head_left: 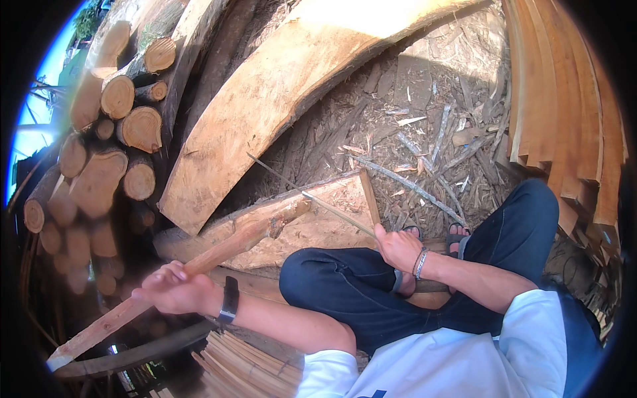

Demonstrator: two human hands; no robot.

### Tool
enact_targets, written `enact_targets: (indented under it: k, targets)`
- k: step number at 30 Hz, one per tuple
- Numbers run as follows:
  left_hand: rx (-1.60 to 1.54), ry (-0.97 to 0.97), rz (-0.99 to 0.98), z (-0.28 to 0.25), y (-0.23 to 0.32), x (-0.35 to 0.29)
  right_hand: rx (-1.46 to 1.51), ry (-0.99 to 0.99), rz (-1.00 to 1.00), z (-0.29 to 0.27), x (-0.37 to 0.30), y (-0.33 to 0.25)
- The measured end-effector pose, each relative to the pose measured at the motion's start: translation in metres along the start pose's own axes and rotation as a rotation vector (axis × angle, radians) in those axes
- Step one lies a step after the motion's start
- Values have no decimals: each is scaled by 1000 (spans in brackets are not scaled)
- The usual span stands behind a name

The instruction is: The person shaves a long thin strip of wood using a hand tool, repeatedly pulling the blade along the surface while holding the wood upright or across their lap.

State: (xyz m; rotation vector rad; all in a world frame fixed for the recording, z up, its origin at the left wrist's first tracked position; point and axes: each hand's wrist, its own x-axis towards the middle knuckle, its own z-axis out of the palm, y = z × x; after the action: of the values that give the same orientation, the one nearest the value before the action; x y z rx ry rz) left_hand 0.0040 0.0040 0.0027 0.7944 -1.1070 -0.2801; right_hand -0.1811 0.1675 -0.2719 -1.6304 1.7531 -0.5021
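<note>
White shirt (458,368): dark print (379,394), cropped, unreadable; left hand (175,290) grips stick (232,247).

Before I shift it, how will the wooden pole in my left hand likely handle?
The wooden pole is probably stiff, as it looks thick and fairly straight. It may roll unevenly, looking roughly rounded but knobby toward its far end. Gripped partway along by your left hand, it could tip if loosened.

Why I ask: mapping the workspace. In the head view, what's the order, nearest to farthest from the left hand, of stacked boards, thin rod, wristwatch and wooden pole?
1. Wooden pole: gripped by the left hand.
2. Wristwatch: just right of it.
3. Thin rod: farther right, in the right hand.
4. Stacked boards: far right, upper side.
</note>
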Motion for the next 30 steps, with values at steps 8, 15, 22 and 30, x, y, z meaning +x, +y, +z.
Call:
enact_targets:
  k: [8,15,22,30]
  targets:
    - [-54,-14,-2,-4,-4,3,-126,-43,-19,24,-2,11]
    - [-11,23,2,0,-1,0,-23,-8,6,33,-1,21]
    - [-86,-15,-24,-12,-6,7,77,37,-27,-10,3,-8]
    - [-84,-8,-17,-11,-5,6,-117,-14,-1,16,-7,3]
